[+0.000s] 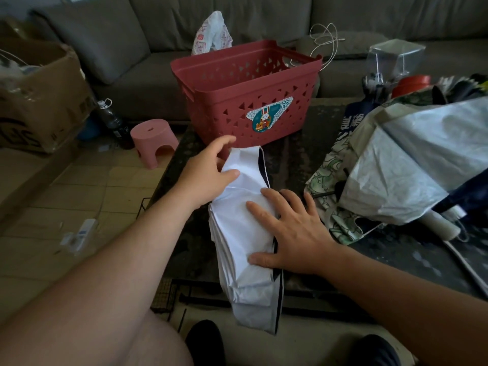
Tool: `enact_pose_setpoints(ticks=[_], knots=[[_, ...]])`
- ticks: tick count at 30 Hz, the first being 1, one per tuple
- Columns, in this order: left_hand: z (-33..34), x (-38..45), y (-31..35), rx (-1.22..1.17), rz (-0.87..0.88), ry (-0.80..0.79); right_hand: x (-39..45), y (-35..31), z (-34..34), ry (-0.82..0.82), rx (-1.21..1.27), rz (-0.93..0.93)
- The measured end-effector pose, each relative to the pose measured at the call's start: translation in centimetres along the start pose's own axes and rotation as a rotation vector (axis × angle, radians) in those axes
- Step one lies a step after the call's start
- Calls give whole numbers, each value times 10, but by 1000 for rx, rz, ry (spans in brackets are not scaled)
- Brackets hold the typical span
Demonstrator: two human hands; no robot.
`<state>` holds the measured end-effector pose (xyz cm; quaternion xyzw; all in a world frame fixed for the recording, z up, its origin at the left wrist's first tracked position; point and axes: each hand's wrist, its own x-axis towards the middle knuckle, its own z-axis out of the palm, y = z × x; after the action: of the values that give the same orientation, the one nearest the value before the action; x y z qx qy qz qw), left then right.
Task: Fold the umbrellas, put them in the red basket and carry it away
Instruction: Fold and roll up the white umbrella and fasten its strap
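Note:
A collapsed umbrella [243, 233] with a pale silver-white canopy and dark edging lies lengthwise on the dark table [298, 165], its near end hanging over the front edge. My right hand [293, 231] presses flat on its middle with straight, spread fingers. My left hand [208, 173] rests on its far part, thumb on the fabric, the other fingers spread near the basket. The red basket [245, 93], with triangular holes and a sticker, stands just beyond the umbrella. Other unfolded umbrellas [401, 167], silver, navy and green-patterned, lie heaped on the table's right side.
A grey sofa [126, 64] runs behind the table. A pink stool [154, 140], a dark bottle [111, 117] and a cardboard box [42, 101] stand on the tiled floor at left. A clear plastic box [396, 56] and a red tin [412, 84] sit at back right.

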<state>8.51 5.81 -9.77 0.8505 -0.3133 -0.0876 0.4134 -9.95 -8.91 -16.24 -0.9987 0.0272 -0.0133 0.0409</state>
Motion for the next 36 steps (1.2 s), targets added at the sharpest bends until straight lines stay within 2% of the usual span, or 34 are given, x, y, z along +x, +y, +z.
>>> enact_pose_setpoints(ticks=[6,11,14,18,22,24,27,30,36], knots=[[2,13,13,-588,-70,268,-1,1,-7,2,-6,-7],[-2,18,9,-686,-84,401,-4,-1,-3,20,-58,-68],[2,18,8,-647,-139,348,-7,2,5,-38,-31,-80],[5,17,5,-642,-321,204,-4,3,3,-55,-4,-72],[-1,18,8,-859,-406,134,-2,3,1,-48,5,-64],[-8,15,9,-786,-306,77,-1,2,1,-39,6,-63],[-16,7,4,-449,-105,29,-1,2,0,-51,16,-57],[-18,2,3,-490,-72,41,1,1,-1,-56,12,-54],[-15,2,-6,-421,-15,212,2,-1,-4,-65,12,-45]])
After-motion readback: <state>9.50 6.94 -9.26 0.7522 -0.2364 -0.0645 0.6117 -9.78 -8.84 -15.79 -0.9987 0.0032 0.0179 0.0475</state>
